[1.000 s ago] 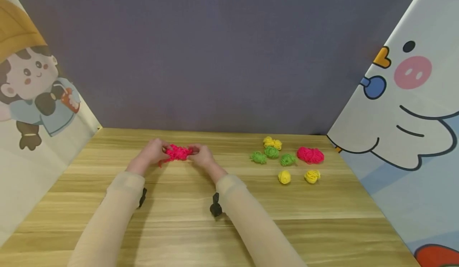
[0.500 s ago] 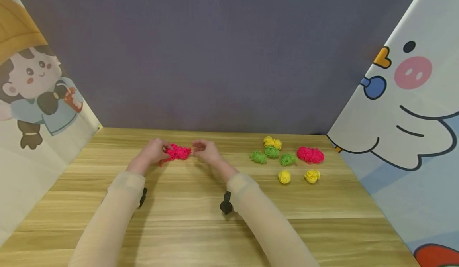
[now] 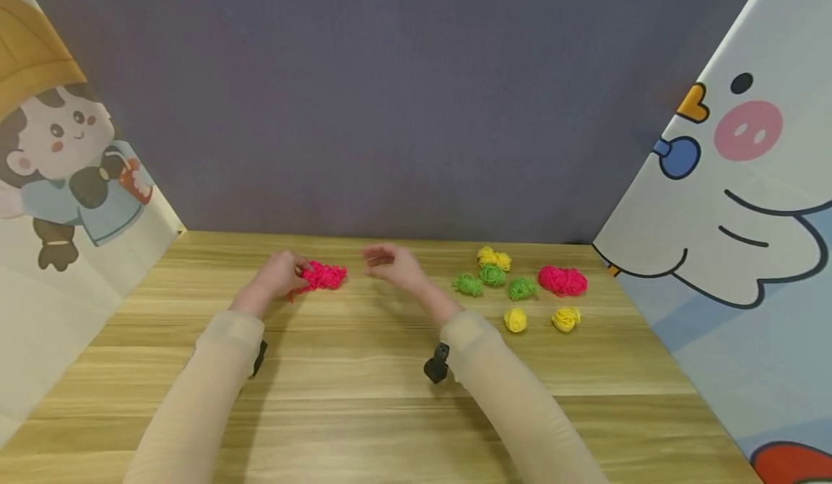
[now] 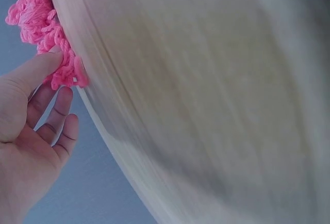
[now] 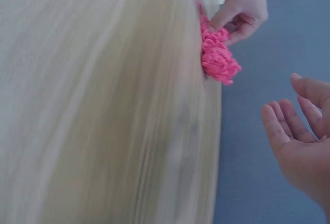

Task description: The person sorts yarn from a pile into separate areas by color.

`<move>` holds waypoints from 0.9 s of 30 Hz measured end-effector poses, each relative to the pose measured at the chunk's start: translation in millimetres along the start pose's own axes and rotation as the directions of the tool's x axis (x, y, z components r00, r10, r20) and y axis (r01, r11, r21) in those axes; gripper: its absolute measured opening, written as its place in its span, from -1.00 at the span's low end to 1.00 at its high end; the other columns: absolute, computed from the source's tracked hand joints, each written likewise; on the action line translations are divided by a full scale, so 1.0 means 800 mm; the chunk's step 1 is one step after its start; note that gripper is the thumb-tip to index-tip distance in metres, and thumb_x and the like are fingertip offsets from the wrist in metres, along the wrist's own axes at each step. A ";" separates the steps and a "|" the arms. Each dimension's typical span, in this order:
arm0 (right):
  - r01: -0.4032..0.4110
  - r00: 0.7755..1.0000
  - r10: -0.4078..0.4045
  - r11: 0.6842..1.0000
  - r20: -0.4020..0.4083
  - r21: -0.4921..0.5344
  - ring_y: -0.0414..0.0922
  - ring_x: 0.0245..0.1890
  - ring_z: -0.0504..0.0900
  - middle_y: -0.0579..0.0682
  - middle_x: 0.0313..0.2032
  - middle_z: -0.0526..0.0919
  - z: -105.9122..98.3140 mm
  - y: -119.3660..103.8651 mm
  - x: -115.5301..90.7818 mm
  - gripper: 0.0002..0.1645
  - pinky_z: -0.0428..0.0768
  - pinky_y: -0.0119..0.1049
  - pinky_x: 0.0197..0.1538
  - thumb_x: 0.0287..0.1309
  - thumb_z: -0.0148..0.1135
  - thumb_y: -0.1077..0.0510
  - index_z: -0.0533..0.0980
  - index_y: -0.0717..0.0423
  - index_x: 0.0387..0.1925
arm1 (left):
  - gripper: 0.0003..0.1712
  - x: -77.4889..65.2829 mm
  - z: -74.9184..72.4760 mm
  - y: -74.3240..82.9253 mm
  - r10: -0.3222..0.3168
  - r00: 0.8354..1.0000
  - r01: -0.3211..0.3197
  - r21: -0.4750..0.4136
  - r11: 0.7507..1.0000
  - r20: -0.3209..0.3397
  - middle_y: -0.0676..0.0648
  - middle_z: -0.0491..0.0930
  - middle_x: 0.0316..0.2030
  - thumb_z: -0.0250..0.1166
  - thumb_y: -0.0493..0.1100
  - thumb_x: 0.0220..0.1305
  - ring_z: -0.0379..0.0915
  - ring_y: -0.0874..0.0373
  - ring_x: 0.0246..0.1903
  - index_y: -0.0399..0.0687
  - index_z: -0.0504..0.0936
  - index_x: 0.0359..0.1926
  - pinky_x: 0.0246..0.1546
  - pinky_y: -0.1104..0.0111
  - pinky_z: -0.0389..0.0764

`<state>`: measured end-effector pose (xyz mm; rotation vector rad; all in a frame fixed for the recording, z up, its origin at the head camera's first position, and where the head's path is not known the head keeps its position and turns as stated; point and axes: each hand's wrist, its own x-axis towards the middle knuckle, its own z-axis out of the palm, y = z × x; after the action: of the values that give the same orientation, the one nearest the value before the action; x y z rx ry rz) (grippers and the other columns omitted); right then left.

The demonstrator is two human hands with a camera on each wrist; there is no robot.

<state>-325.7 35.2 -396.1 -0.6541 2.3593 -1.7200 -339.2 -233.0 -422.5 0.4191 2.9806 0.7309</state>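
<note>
A loose, knobbly bundle of pink yarn [image 3: 323, 276] lies on the wooden table at the left, a short strand trailing toward the near side. My left hand [image 3: 279, 276] pinches its left end between thumb and index finger; in the left wrist view the other fingers [image 4: 61, 108] are loosely bent beside the yarn [image 4: 37, 22]. To the right of the bundle, my right hand [image 3: 395, 266] hovers over the table, holding nothing. Seen from the right wrist, that hand [image 5: 304, 126] has its thumb and fingers spread apart, with the pink bundle [image 5: 219, 61] beyond them.
On the right of the table [image 3: 351, 397] lie several small yarn balls: green ones [image 3: 492, 276], yellow ones [image 3: 516, 320] and a larger pink skein [image 3: 562, 282]. A grey panel [image 3: 390, 108] stands along the back edge, and printed cartoon panels flank both sides.
My right hand has let go of the bundle's right end and moved away to the right, its fingers spreading. My left hand keeps its pinch, and the pink yarn stays almost where it was.
</note>
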 end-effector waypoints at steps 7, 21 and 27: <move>0.025 0.999 -0.024 0.999 0.023 -0.042 0.02 -0.02 0.60 0.17 0.02 0.60 -0.024 -0.014 -0.015 -0.51 0.60 -0.34 -0.02 0.05 0.31 0.37 0.49 0.26 0.07 | -0.73 0.000 0.000 0.003 -0.014 1.000 0.014 -0.008 1.000 0.017 -0.26 0.65 -0.25 0.36 -0.31 0.09 0.58 0.00 -0.30 -0.28 0.65 -0.14 -0.42 0.35 0.59; 0.049 0.999 -0.049 0.997 -0.002 -0.059 -0.07 -0.02 0.59 0.02 -0.04 0.62 -0.082 -0.044 -0.052 -0.57 0.60 -0.25 -0.01 0.08 0.33 0.24 0.53 0.05 0.04 | -0.75 -0.001 0.003 0.002 -0.005 1.000 0.005 -0.043 0.999 0.001 -0.28 0.65 -0.29 0.34 -0.35 0.08 0.54 0.19 -0.57 -0.30 0.65 -0.16 -0.62 0.42 0.54; 0.050 0.998 -0.053 0.996 -0.034 -0.068 -0.08 0.00 0.58 0.07 -0.02 0.62 -0.110 -0.053 -0.068 -0.58 0.60 -0.23 0.00 0.10 0.33 0.20 0.53 0.08 0.03 | -0.75 -0.002 0.002 0.004 0.001 1.000 -0.001 -0.025 1.000 0.001 -0.29 0.65 -0.31 0.33 -0.36 0.08 0.52 0.22 -0.64 -0.31 0.64 -0.16 -0.65 0.42 0.54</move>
<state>-298.6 124.1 -334.3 -0.7066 2.4545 -1.6934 -336.9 -229.8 -422.6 0.4190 2.9670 0.7676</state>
